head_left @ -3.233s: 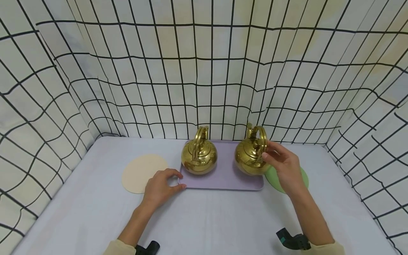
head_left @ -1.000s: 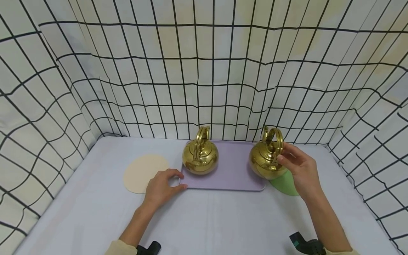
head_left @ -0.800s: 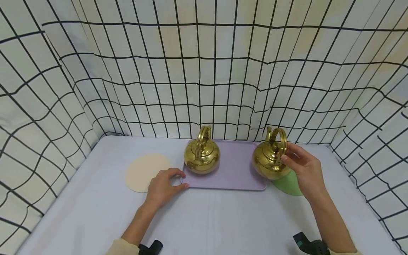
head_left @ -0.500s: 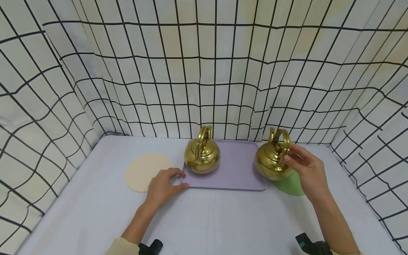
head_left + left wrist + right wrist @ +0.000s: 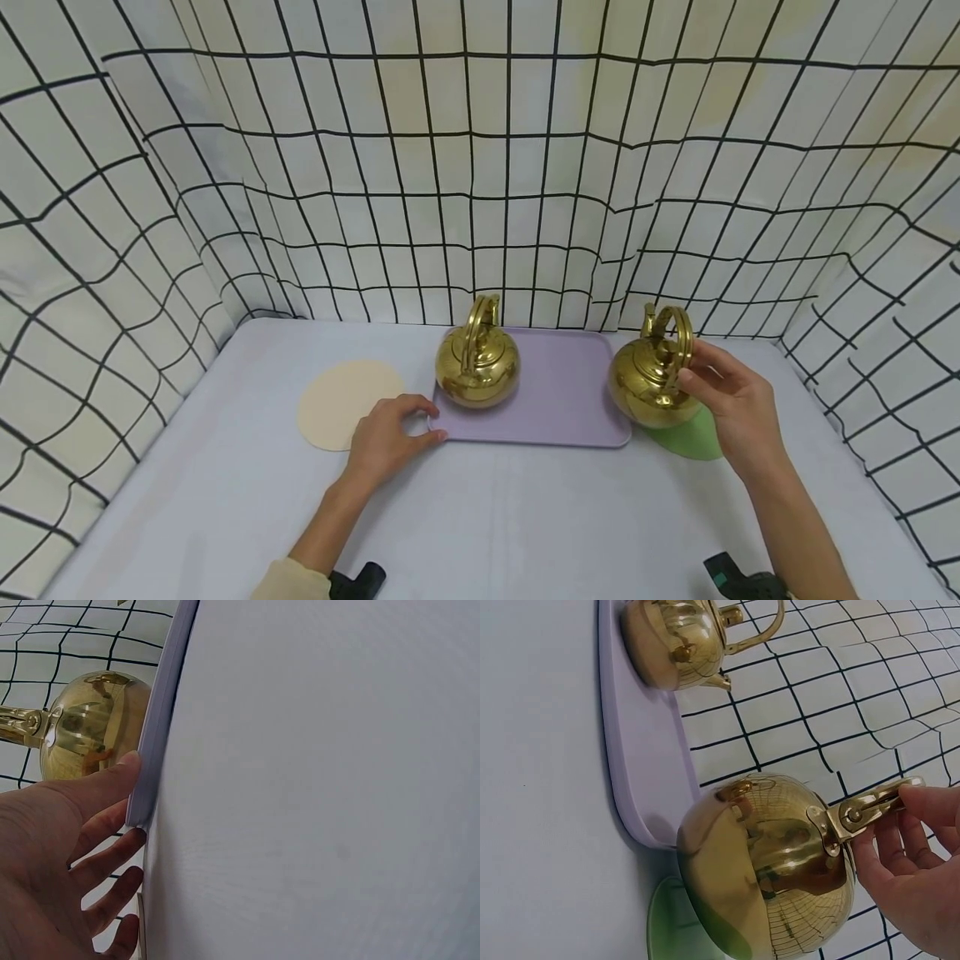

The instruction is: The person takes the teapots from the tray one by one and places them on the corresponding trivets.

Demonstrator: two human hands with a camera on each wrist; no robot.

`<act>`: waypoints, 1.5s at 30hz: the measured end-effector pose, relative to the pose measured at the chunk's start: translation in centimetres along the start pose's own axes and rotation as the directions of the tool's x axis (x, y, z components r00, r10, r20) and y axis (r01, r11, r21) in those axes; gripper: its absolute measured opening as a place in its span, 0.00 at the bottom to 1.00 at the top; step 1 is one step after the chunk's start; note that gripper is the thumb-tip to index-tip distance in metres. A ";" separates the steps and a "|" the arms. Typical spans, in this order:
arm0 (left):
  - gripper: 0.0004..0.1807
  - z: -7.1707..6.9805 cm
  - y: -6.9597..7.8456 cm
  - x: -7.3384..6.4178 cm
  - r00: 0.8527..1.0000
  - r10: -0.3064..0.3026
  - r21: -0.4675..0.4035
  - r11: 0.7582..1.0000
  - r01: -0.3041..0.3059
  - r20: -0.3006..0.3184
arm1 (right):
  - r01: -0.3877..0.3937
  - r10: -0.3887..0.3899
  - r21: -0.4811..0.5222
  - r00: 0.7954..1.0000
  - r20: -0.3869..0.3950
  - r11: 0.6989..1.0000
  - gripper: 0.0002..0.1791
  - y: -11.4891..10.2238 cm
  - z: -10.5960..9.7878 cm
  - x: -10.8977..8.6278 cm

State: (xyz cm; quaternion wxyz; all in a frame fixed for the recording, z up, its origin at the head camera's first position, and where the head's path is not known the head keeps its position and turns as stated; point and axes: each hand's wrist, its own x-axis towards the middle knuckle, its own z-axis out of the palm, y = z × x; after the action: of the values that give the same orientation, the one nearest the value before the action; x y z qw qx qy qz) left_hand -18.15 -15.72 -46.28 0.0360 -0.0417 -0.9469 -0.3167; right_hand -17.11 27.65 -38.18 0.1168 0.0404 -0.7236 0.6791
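white table (image 5: 517, 525), left hand (image 5: 384, 440) spread against tray (image 5: 562, 392), right hand (image 5: 733, 408) pinching brass kettle's (image 5: 645, 390) handle (image 5: 685, 333)

The gripped kettle (image 5: 647, 385) hides part of the green disc (image 5: 686, 438) from the head camera.

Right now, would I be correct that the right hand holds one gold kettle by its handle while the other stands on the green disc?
Not quite: the head view shows the other kettle standing on the lilac tray, not the green disc; otherwise correct.
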 end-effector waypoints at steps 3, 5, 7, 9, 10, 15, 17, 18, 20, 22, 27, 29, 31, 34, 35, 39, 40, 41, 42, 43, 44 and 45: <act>0.16 0.0 0.0 0.0 1.000 0.000 -0.005 1.000 0.000 0.000 | 0.000 0.000 0.001 1.000 -0.001 1.000 0.26 0.1 -0.1 -0.1; 0.16 0.0 0.1 -0.1 1.000 -0.002 -0.006 1.000 0.002 0.001 | -0.003 0.003 0.001 1.000 0.001 1.000 0.26 0.2 -0.2 -0.2; 0.16 0.0 0.1 -0.1 1.000 -0.004 -0.008 1.000 0.004 0.002 | -0.005 0.005 -0.008 1.000 0.003 1.000 0.26 0.2 -0.2 -0.3; 0.15 0.0 0.1 -0.1 1.000 -0.004 -0.010 1.000 0.004 0.003 | -0.007 0.007 -0.009 1.000 0.003 1.000 0.26 0.2 -0.3 -0.3; 0.15 0.0 0.1 -0.1 1.000 -0.003 -0.012 1.000 0.003 0.002 | -0.005 0.005 -0.011 1.000 0.003 1.000 0.26 0.2 -0.3 -0.3; 0.15 0.0 0.1 -0.1 1.000 0.000 -0.016 1.000 0.000 0.000 | 0.010 -0.010 -0.005 1.000 0.005 1.000 0.25 0.1 -0.5 -0.3; 0.15 0.0 0.1 -0.1 1.000 -0.002 -0.015 1.000 0.002 0.002 | 0.014 -0.014 -0.002 1.000 0.006 1.000 0.25 0.1 -0.6 -0.4; 0.15 -0.1 0.1 -0.1 1.000 -0.003 -0.015 1.000 0.003 0.003 | 0.015 -0.015 0.002 1.000 0.007 1.000 0.25 0.1 -0.6 -0.4; 0.15 -0.1 0.1 -0.1 1.000 -0.002 -0.016 1.000 0.002 0.004 | 0.016 -0.016 0.001 1.000 0.005 1.000 0.25 0.1 -0.7 -0.3; 0.15 -0.1 0.1 0.0 1.000 -0.001 -0.013 1.000 0.001 0.004 | 0.015 -0.015 0.002 1.000 0.004 1.000 0.25 0.1 -0.8 -0.3; 0.15 -0.1 0.2 0.0 1.000 -0.007 -0.005 1.000 0.007 0.003 | 0.009 -0.009 0.007 1.000 0.000 1.000 0.25 0.1 -1.0 -0.3; 0.15 -0.1 0.2 -0.1 1.000 -0.010 -0.004 1.000 0.010 0.004 | 0.007 -0.007 0.003 1.000 -0.001 1.000 0.25 0.1 -1.1 -0.3; 0.15 -0.1 0.2 -0.1 1.000 -0.009 -0.003 1.000 0.009 0.003 | 0.006 -0.006 -0.001 1.000 -0.003 1.000 0.25 0.1 -1.3 -0.3; 0.15 0.0 0.3 0.1 1.000 -0.002 -0.002 1.000 0.002 -0.002 | 0.009 -0.009 -0.009 1.000 -0.008 1.000 0.25 0.0 -1.6 -0.1; 0.15 0.0 0.3 0.1 1.000 0.001 -0.003 1.000 -0.001 -0.003 | 0.006 -0.007 -0.007 1.000 -0.011 1.000 0.25 0.0 -1.8 -0.1; 0.15 0.1 0.3 0.3 1.000 0.009 -0.011 1.000 -0.009 -0.004 | 0.005 -0.004 0.022 1.000 -0.016 1.000 0.25 0.1 -2.3 -0.2; 0.15 0.1 0.3 0.3 1.000 0.008 -0.011 1.000 -0.008 -0.003 | 0.000 0.000 0.036 1.000 -0.016 0.999 0.25 0.1 -2.4 -0.2; 0.15 0.1 0.3 0.2 1.000 0.007 -0.007 1.000 -0.007 -0.002 | -0.001 0.002 0.053 1.000 -0.014 0.999 0.25 0.2 -2.4 -0.3; 0.16 0.0 0.3 0.2 1.000 0.004 -0.006 1.000 -0.004 -0.001 | -0.001 0.002 0.065 1.000 -0.010 0.998 0.25 0.3 -2.5 -0.4; 0.16 0.0 0.3 0.1 1.000 0.003 -0.003 1.000 -0.003 -0.001 | -0.002 0.003 0.076 1.000 -0.007 0.997 0.24 0.4 -2.6 -0.4; 0.16 0.0 0.3 0.1 1.000 -0.001 -0.002 1.000 0.001 -0.001 | -0.002 0.003 0.083 1.000 -0.005 0.997 0.24 0.5 -2.7 -0.5; 0.16 0.0 0.3 0.0 1.000 0.000 -0.002 1.000 0.000 -0.002 | 0.000 0.000 0.087 1.000 -0.005 0.996 0.24 0.5 -2.7 -0.5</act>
State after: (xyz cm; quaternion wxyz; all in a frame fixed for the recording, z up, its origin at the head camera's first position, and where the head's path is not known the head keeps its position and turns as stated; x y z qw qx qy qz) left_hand -18.16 -15.50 -46.09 0.0370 -0.0412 -0.9466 -0.3175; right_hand -16.46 30.36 -38.67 0.1168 0.0437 -0.6929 0.7101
